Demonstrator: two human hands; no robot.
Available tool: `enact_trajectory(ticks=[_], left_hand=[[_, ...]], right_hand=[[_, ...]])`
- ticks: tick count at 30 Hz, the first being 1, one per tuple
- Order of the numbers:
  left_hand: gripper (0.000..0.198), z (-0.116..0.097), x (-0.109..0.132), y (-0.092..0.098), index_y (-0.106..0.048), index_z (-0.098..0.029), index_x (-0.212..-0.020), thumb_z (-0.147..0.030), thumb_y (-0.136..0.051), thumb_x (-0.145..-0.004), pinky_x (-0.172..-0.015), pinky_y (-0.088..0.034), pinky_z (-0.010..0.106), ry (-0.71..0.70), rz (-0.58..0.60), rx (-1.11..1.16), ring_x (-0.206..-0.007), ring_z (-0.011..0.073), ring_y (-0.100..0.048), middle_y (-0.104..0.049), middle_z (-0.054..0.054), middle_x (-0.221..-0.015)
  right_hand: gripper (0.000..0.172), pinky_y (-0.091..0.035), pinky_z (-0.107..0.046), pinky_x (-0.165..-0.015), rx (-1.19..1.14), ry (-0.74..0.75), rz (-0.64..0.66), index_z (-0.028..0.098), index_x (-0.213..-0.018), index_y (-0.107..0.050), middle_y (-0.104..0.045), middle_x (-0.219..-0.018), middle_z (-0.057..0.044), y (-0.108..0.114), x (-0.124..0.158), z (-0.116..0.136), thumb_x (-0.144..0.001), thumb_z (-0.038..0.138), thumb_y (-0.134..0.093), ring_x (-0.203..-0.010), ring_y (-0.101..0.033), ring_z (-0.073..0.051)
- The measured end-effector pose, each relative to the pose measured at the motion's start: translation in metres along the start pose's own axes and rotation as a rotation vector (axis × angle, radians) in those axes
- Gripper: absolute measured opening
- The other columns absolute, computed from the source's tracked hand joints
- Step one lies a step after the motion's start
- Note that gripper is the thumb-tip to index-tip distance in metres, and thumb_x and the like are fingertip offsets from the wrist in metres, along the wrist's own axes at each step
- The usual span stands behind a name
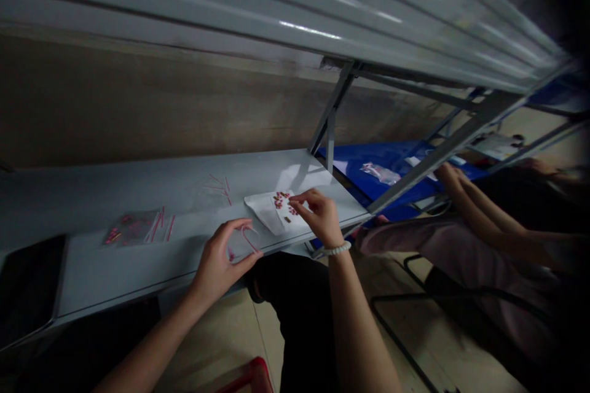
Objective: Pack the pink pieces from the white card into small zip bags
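My left hand (221,258) is curled round a small clear zip bag (239,244) with a pink strip along its mouth, its thumb and fingers spreading the mouth apart at the table's front edge. My right hand (320,212), with a pale bead bracelet (337,249) on the wrist, is over a white paper sheet (265,212). Its thumb and forefinger are pinched together beside small pink and red beads (279,199); whatever they hold is too small to tell. A brownish piece (287,219) lies on the sheet near its front edge.
Filled clear bags (133,227) and another pink-lined bag (221,187) lie on the grey table (92,196). A dark tablet-like slab (32,288) is at the left. A metal shelf (276,12) hangs overhead. At right, a co-worker's arms (479,209) reach to a blue table (382,193).
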State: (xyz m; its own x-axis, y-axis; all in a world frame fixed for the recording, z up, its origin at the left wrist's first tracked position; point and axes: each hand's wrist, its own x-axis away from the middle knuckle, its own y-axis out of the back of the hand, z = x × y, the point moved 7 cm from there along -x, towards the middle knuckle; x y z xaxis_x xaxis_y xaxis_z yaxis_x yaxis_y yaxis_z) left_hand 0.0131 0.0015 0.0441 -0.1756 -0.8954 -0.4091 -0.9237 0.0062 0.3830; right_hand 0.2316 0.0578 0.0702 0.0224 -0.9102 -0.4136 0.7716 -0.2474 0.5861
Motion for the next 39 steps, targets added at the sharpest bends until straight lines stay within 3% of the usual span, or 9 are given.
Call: enact_trajectory(ticks=[3, 6, 14, 27, 30, 32, 36, 39], left_hand=[[0.046, 0.000, 0.000, 0.000, -0.054, -0.022, -0.116, -0.024, -0.071, -0.073, -0.093, -0.047, 0.036, -0.001, -0.002, -0.004, -0.105, 0.0229, -0.061, -0.065, 0.007, -0.112], [0.047, 0.000, 0.000, 0.000, -0.054, -0.022, -0.116, -0.024, -0.071, -0.073, -0.093, -0.047, 0.037, -0.005, -0.002, -0.010, -0.105, 0.0225, -0.061, -0.065, 0.007, -0.112], [0.046, 0.002, 0.000, 0.002, -0.053, -0.023, -0.117, -0.022, -0.071, -0.074, -0.093, -0.045, 0.036, 0.011, -0.001, -0.012, -0.105, 0.0214, -0.060, -0.064, 0.007, -0.112], [0.047, 0.002, -0.002, 0.004, -0.053, -0.023, -0.117, -0.022, -0.071, -0.074, -0.092, -0.046, 0.035, -0.012, -0.027, -0.038, -0.103, 0.0210, -0.060, -0.064, 0.006, -0.110], [0.046, 0.000, -0.002, 0.004, -0.053, -0.023, -0.116, -0.021, -0.071, -0.074, -0.091, -0.046, 0.035, -0.035, -0.035, -0.062, -0.103, 0.0213, -0.060, -0.064, 0.006, -0.111], [0.046, 0.000, -0.002, 0.003, -0.053, -0.023, -0.116, -0.021, -0.071, -0.074, -0.091, -0.046, 0.035, -0.040, -0.038, -0.074, -0.103, 0.0214, -0.060, -0.064, 0.006, -0.111], [0.045, 0.006, -0.002, 0.001, -0.053, -0.024, -0.116, -0.021, -0.070, -0.074, -0.089, -0.048, 0.035, 0.004, -0.050, -0.103, -0.101, 0.0219, -0.061, -0.064, 0.006, -0.109], [0.044, 0.011, -0.001, 0.000, -0.053, -0.023, -0.115, -0.022, -0.070, -0.074, -0.088, -0.048, 0.036, 0.003, -0.078, -0.135, -0.101, 0.0230, -0.061, -0.064, 0.006, -0.110]], right_hand=[[0.009, -0.039, -0.027, -0.060, 0.332, -0.172, 0.139, 0.017, -0.071, -0.076, -0.069, -0.066, -0.005, -0.010, 0.001, -0.039, -0.075, 0.023, -0.070, -0.061, -0.060, -0.017], [0.008, -0.039, -0.026, -0.061, 0.484, -0.265, 0.202, 0.017, -0.074, -0.076, -0.072, -0.070, -0.007, -0.021, 0.003, -0.057, -0.073, 0.023, -0.071, -0.066, -0.064, -0.019], [0.009, -0.042, -0.024, -0.062, 0.557, -0.250, 0.263, 0.017, -0.069, -0.074, -0.073, -0.072, -0.009, -0.040, 0.000, -0.052, -0.072, 0.017, -0.066, -0.066, -0.065, -0.018], [0.013, -0.044, -0.025, -0.066, 0.632, -0.292, 0.283, 0.015, -0.074, -0.073, -0.072, -0.078, -0.012, -0.051, 0.003, -0.043, -0.070, 0.013, -0.060, -0.075, -0.066, -0.021], [0.009, -0.044, -0.027, -0.064, 0.541, -0.256, 0.245, 0.015, -0.069, -0.071, -0.071, -0.073, -0.010, -0.049, 0.003, -0.038, -0.066, 0.013, -0.063, -0.071, -0.065, -0.021], [0.007, -0.045, -0.026, -0.062, 0.317, -0.204, 0.231, 0.015, -0.069, -0.070, -0.070, -0.069, -0.008, -0.049, 0.003, -0.027, -0.067, 0.016, -0.064, -0.066, -0.064, -0.018], [0.010, -0.045, -0.024, -0.059, -0.279, -0.096, 0.237, 0.015, -0.075, -0.069, -0.069, -0.072, -0.004, -0.049, 0.009, 0.015, -0.072, 0.022, -0.062, -0.066, -0.062, -0.015], [0.007, -0.041, -0.024, -0.059, -0.355, 0.017, 0.232, 0.017, -0.075, -0.069, -0.065, -0.069, -0.001, -0.051, 0.014, 0.052, -0.070, 0.018, -0.065, -0.065, -0.057, -0.013]])
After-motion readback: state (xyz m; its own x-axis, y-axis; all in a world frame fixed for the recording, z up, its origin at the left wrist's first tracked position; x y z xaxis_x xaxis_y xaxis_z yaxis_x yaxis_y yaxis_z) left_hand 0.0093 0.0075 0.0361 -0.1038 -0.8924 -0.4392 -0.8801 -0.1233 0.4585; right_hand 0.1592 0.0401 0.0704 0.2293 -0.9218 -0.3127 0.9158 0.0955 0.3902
